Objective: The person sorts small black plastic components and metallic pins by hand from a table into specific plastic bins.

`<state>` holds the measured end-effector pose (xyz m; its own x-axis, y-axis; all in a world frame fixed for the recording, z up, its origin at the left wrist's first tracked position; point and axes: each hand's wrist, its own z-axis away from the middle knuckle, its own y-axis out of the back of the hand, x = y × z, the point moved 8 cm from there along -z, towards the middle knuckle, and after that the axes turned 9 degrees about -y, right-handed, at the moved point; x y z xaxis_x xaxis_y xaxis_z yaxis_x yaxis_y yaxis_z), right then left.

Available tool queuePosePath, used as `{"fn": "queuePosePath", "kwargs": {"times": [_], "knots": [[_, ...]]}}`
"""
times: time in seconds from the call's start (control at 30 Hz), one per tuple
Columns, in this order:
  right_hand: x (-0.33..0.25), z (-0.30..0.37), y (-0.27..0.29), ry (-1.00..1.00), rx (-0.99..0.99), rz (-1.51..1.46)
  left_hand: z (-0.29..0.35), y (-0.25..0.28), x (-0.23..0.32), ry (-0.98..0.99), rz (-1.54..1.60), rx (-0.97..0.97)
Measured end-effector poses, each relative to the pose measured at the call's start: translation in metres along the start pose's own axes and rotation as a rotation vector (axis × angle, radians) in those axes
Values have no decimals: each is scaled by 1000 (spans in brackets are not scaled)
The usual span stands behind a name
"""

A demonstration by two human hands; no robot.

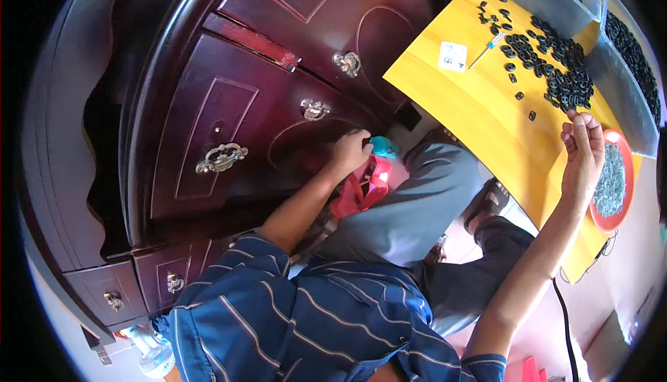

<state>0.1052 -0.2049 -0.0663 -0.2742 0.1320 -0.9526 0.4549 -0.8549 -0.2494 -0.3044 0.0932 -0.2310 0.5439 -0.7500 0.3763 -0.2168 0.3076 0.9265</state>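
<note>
My right hand (582, 147) is over the yellow table, its thumb and fingers pinched together at the near edge of a heap of small black oval plastic pieces (566, 69). What the pinch holds, if anything, is too small to make out. Close beside that hand stands an orange-red dish (631, 167) full of small clear or silvery bits. Down at the left, my left hand (352, 151) is curled beside a teal object (384, 147) and above a pinkish-red plastic item (370, 184) by my knee. The back of this hand hides most of its fingers.
A screwdriver (486, 50) and a white printed card (453, 56) lie on the yellow table (445, 94). Clear bins (618, 69) of black pieces stand along its far and right edges. A dark red wooden cabinet (278, 97) with metal handles rises at left. A black cable (566, 326) hangs at right.
</note>
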Motion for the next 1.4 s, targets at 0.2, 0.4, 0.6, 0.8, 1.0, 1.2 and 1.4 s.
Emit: {"fn": "queuePosePath", "kwargs": {"times": [0.2,0.4,0.6,0.8,1.0,1.2,1.4], "knots": [[3,-4,-12,-9,-1,17,-39,-77,-16,-13,-270,-347],[-2,-2,-15,5,-2,33,-38,-138,-37,61,-327,-597],[-1,-4,-16,-9,-4,22,-40,-152,-46,149,-324,-493],[-3,-2,-14,2,4,10,-42,-150,-29,193,-314,-537],[-2,-4,-21,-5,-22,-8,-27,-140,-48,188,-370,-522],[-6,-4,-9,15,1,4,-15,-101,-22,6,-269,-329],[-4,-4,-19,10,-39,10,1,-100,-47,107,-124,-289]]}}
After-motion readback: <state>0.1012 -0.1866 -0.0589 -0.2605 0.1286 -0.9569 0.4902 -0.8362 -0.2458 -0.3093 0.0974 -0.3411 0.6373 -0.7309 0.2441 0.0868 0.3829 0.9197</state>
